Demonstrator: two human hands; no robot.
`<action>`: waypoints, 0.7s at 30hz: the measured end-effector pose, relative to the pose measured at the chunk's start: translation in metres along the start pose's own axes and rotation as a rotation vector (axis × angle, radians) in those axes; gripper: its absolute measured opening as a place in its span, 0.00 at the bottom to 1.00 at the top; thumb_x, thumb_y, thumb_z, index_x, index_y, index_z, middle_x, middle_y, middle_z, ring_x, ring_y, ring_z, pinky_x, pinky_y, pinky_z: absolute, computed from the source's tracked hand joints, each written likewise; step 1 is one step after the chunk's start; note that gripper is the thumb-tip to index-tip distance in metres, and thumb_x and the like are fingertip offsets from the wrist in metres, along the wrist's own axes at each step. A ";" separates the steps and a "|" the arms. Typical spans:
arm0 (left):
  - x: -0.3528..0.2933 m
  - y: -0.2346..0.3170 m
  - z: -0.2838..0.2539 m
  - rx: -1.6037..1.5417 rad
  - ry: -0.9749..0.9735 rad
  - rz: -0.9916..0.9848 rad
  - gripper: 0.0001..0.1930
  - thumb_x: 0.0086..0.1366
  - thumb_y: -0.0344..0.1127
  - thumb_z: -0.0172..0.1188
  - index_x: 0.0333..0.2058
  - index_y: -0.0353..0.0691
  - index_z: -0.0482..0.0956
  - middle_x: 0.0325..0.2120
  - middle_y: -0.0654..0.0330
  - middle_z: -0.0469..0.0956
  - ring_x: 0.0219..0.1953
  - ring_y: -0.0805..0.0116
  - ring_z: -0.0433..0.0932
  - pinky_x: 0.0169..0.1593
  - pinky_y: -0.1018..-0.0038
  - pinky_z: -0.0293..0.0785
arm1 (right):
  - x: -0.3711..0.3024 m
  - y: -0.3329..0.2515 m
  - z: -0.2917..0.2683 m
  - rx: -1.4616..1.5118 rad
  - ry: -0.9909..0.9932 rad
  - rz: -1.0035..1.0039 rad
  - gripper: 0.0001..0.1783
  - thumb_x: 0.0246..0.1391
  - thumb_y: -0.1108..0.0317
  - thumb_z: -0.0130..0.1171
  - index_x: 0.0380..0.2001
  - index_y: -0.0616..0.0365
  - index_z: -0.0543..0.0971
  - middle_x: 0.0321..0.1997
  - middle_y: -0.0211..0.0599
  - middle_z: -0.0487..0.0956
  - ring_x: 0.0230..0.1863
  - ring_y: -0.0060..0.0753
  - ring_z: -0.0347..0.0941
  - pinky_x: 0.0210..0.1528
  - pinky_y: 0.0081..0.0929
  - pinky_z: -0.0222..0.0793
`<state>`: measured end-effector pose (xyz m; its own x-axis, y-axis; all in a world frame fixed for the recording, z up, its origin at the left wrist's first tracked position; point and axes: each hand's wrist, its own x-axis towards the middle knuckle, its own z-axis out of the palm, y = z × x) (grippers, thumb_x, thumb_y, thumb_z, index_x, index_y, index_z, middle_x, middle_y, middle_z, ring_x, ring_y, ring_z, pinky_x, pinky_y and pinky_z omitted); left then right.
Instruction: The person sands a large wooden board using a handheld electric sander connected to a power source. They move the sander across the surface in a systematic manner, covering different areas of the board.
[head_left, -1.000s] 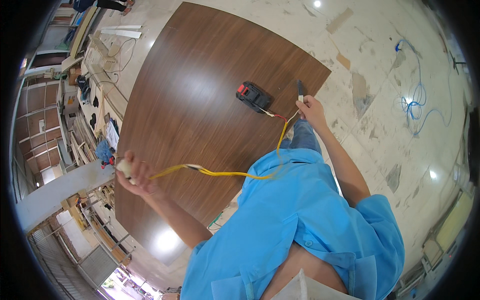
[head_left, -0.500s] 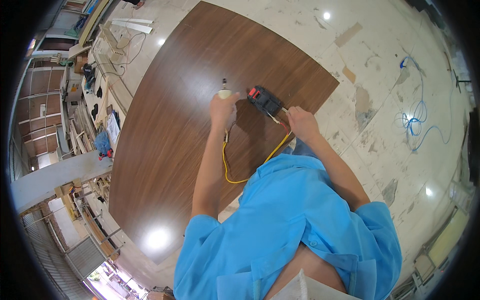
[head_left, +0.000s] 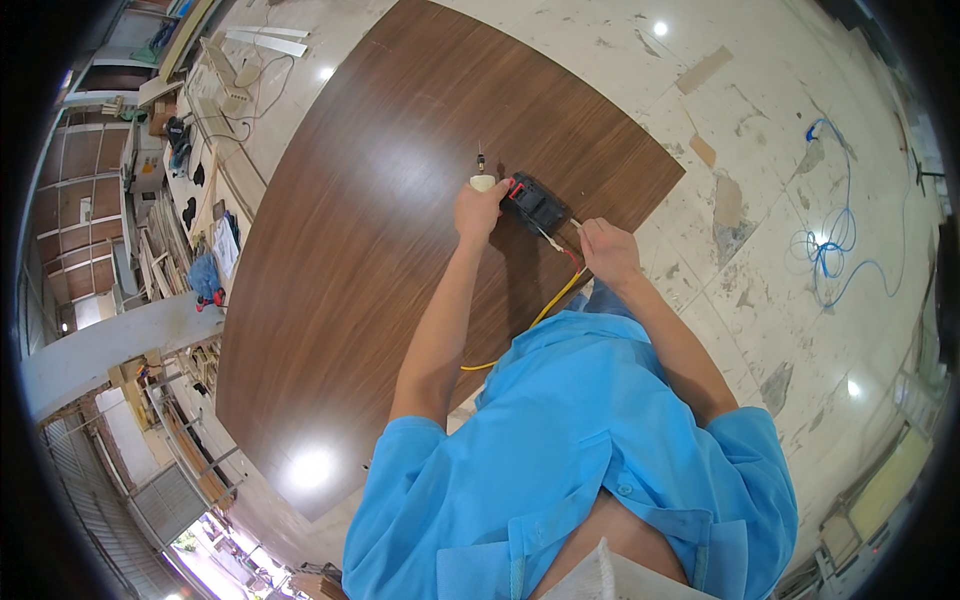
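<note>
My left hand [head_left: 477, 210] is closed around a cream-white handheld tool [head_left: 483, 183], its dark metal tip with a thin bit pointing away from me. The thumb reaches the red end of a black battery pack [head_left: 538, 203], though I cannot tell whether it presses there. To the right, my right hand [head_left: 608, 247] has its fingers pinched on a thin pale piece at the pack's near right corner; most of that piece is hidden. Wires leave the pack on its near side and join a yellow cable [head_left: 556, 302] that runs toward my body.
Under my hands lies a large brown wood-grain panel [head_left: 340, 300] with curved edges. A blue hose [head_left: 830, 245] lies coiled on the stained tile floor [head_left: 745, 300] at right. Boards, tools and a blue bag [head_left: 204, 283] crowd the left side, beside a pale beam [head_left: 110, 350].
My left hand has moved right with the white tool, up to the battery pack's red end. The pack has shifted slightly right; the right hand stays by it.
</note>
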<state>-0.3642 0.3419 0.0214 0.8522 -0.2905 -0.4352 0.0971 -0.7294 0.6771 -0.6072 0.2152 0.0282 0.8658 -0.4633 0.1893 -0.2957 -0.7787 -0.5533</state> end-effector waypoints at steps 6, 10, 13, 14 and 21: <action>0.002 0.000 -0.003 0.019 -0.037 -0.017 0.30 0.58 0.58 0.76 0.40 0.32 0.82 0.28 0.52 0.86 0.25 0.60 0.86 0.35 0.61 0.80 | 0.003 0.001 0.006 0.032 0.025 -0.018 0.06 0.62 0.66 0.61 0.33 0.54 0.76 0.30 0.40 0.78 0.31 0.50 0.81 0.32 0.45 0.77; 0.002 0.000 -0.003 0.167 0.029 0.049 0.31 0.57 0.58 0.76 0.40 0.32 0.82 0.29 0.50 0.87 0.31 0.54 0.87 0.40 0.57 0.79 | 0.005 0.000 0.012 0.043 0.015 -0.027 0.06 0.62 0.67 0.61 0.32 0.54 0.75 0.30 0.40 0.77 0.31 0.50 0.81 0.32 0.45 0.77; 0.001 0.000 -0.003 0.079 -0.015 -0.044 0.30 0.57 0.58 0.76 0.40 0.33 0.82 0.32 0.48 0.87 0.37 0.50 0.87 0.44 0.55 0.79 | 0.007 0.001 0.013 0.040 -0.007 -0.030 0.05 0.61 0.68 0.60 0.32 0.54 0.75 0.30 0.40 0.77 0.31 0.49 0.81 0.31 0.45 0.77; 0.001 0.000 -0.003 0.075 -0.005 -0.034 0.30 0.57 0.58 0.76 0.40 0.34 0.82 0.32 0.48 0.87 0.38 0.49 0.87 0.44 0.54 0.79 | 0.009 0.001 0.012 0.030 -0.007 -0.049 0.05 0.61 0.68 0.60 0.33 0.54 0.75 0.30 0.40 0.78 0.31 0.49 0.81 0.32 0.45 0.77; 0.000 -0.002 -0.003 0.135 0.024 0.014 0.32 0.57 0.59 0.75 0.42 0.33 0.82 0.34 0.47 0.87 0.40 0.47 0.87 0.46 0.54 0.79 | 0.026 0.001 0.012 -0.054 -0.138 -0.099 0.05 0.58 0.68 0.61 0.36 0.54 0.77 0.32 0.39 0.79 0.32 0.49 0.82 0.34 0.45 0.78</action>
<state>-0.3633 0.3453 0.0215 0.8650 -0.2879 -0.4109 0.0163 -0.8025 0.5965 -0.5800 0.2074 0.0227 0.9377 -0.3239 0.1256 -0.2244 -0.8407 -0.4928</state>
